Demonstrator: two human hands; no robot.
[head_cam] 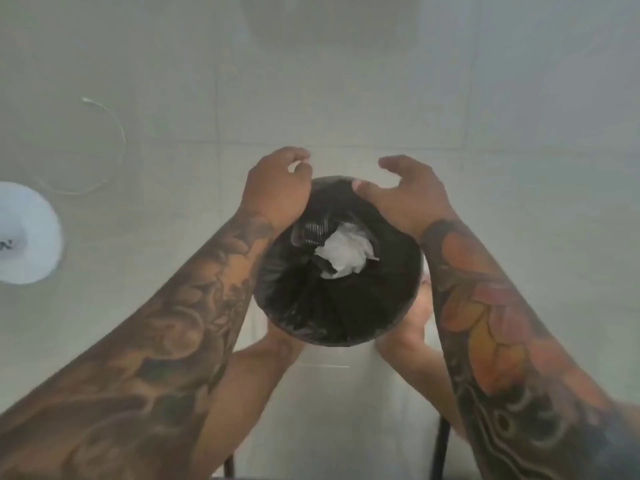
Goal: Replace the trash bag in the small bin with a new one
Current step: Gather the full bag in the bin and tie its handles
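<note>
A small round bin (277, 320) stands below me, lined with a black trash bag (311, 299) folded over its rim. Crumpled white paper (346, 252) lies inside the bag. My left hand (277, 188) sits on the far left of the rim, its fingers curled round the bag's edge there. My right hand (408, 195) hovers at the far right of the rim with its fingers spread and bent. Its thumb touches the bag's edge, and it holds nothing.
The floor (346, 98) is pale tile. A white round object (24, 233) lies at the left edge, with a thin white cable (116, 128) looped behind it. My legs (408, 344) flank the bin. Two dark thin posts (440, 448) rise at the bottom.
</note>
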